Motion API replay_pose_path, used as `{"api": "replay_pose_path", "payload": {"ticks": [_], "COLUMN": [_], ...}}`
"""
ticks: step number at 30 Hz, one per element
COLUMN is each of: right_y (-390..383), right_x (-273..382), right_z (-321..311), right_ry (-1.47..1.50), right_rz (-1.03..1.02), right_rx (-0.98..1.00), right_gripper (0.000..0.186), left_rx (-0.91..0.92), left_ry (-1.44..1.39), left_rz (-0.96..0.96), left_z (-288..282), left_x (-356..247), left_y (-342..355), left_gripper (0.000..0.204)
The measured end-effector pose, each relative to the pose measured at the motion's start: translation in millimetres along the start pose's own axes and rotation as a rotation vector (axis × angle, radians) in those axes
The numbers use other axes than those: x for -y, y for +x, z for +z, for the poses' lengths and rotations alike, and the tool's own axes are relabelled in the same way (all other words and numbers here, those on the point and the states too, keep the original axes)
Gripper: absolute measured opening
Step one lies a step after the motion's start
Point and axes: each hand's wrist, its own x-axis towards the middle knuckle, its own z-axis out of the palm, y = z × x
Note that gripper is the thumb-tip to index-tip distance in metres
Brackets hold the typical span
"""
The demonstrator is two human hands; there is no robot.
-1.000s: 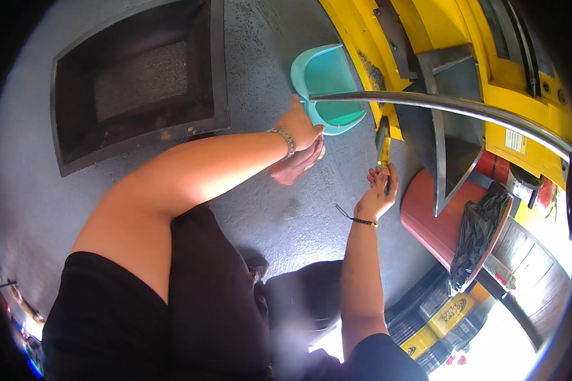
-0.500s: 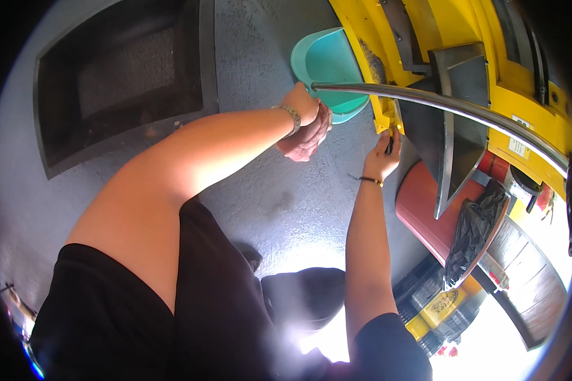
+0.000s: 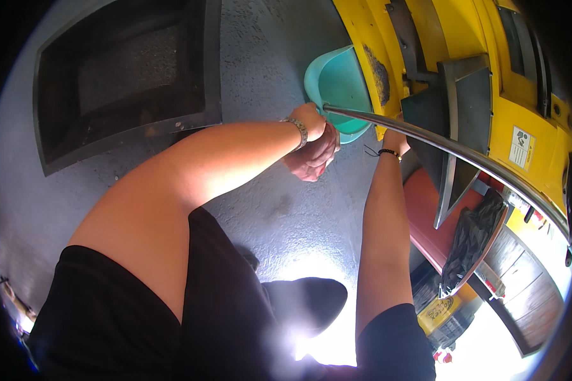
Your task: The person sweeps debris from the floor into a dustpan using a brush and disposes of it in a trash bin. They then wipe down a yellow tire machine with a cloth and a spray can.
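My left hand (image 3: 309, 116) is closed round the base of the turquoise dustpan (image 3: 343, 79), where its long metal handle (image 3: 438, 143) joins it. A crumpled pink cloth (image 3: 308, 162) hangs just beneath that hand. The dustpan lies against the lower edge of a yellow machine (image 3: 511, 57). My right hand (image 3: 394, 141) reaches under the metal handle toward the machine's base, beside dark angled metal plates (image 3: 448, 108); its fingers and the tool it held earlier are hidden.
A black tray (image 3: 213, 70) lies on the grey floor (image 3: 260, 57) at the upper left. Right of me stand a pink bin (image 3: 429, 222) with a black bag (image 3: 470, 238), yellow-and-black cases (image 3: 445, 317) and a wooden panel (image 3: 527, 273).
My right hand, earlier seen gripping a small yellow tool, has moved up and in behind the metal handle. My left hand and the dustpan shifted up, then slightly down and right.
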Motion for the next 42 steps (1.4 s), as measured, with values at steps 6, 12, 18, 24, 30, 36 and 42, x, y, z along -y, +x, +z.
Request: {"api": "replay_pose_path", "payload": {"ticks": [6, 12, 18, 24, 30, 36, 42], "right_y": [23.8, 17.9, -40.7, -69.6, 33.0, 50.1, 7.6], "right_x": [-8.6, 23.9, 40.8, 68.9, 39.5, 107.7, 83.4], "right_z": [17.2, -4.6, -40.7, -54.9, 13.6, 9.1, -12.7], "right_ry": [-0.095, 0.034, 0.268, 0.485, 0.13, 0.351, 0.259], "right_rz": [0.018, 0.222, -0.077, -0.134, -0.246, 0.048, -0.071], "right_rx": [0.032, 0.118, -0.012, -0.21, -0.336, -0.104, -0.033], "right_gripper": [0.055, 0.071, 0.037, 0.034, 0.038, 0.037, 0.032], "left_rx": [0.087, 0.132, 0.164, 0.161, 0.258, 0.247, 0.314], "left_ry": [0.019, 0.04, 0.011, 0.016, 0.117, 0.082, 0.128], "left_rz": [0.054, 0.056, 0.045, 0.054, 0.136, 0.137, 0.118], "left_z": [-3.3, -6.5, -18.1, -22.3, -21.6, -28.5, -25.1], "left_x": [-2.2, 3.3, 0.4, 6.1, -2.6, 7.3, 1.3], "left_y": [6.5, 16.8, 11.6, 12.7, 15.3, 19.1, 19.9], "left_gripper": [0.04, 0.036, 0.037, 0.04, 0.042, 0.04, 0.039]}}
